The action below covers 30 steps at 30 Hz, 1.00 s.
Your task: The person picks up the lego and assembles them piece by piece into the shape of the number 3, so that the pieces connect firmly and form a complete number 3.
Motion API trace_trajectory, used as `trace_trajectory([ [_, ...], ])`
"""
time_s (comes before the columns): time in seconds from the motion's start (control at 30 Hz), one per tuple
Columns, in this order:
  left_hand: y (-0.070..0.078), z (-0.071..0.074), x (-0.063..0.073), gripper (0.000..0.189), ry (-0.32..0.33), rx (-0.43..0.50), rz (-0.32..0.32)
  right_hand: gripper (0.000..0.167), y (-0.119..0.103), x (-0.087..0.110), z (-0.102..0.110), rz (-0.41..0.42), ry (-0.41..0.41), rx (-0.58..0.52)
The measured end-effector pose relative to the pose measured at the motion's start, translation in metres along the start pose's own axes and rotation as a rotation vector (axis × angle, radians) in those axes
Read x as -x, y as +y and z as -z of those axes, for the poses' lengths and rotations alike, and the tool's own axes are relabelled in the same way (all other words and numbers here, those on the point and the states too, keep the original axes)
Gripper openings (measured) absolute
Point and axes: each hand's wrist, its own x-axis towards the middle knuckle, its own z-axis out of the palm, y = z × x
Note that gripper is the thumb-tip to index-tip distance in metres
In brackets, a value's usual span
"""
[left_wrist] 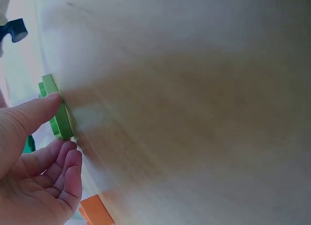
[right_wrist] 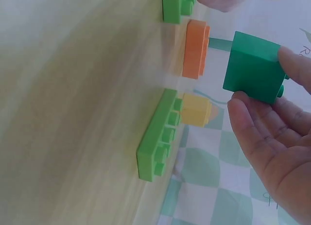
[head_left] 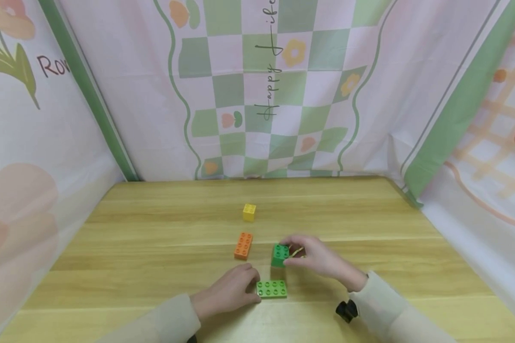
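Ahead, yellow cube [head_left: 249, 213], orange brick [head_left: 243, 246], left fingers [head_left: 250, 272] pinching lime brick [head_left: 272, 289], right fingers [head_left: 297, 239] gripping green cube [head_left: 279, 257]

Head camera faces forward-down; closer wrist views share the dark-green brick [right_wrist: 252, 68].

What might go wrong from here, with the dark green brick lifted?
The dark green four-stud brick, pinched in midair by the right grip, could slip and drop. The left grip holds the light green eight-stud brick near one end, so it might swivel if bumped.
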Motion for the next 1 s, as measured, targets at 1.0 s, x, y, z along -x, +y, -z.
trace_trajectory([
  [1.0, -0.001, -0.001, -0.001, 0.033, -0.005, -0.01, 0.008, 0.045, 0.005, 0.013, -0.015, 0.054, -0.204, -0.052],
])
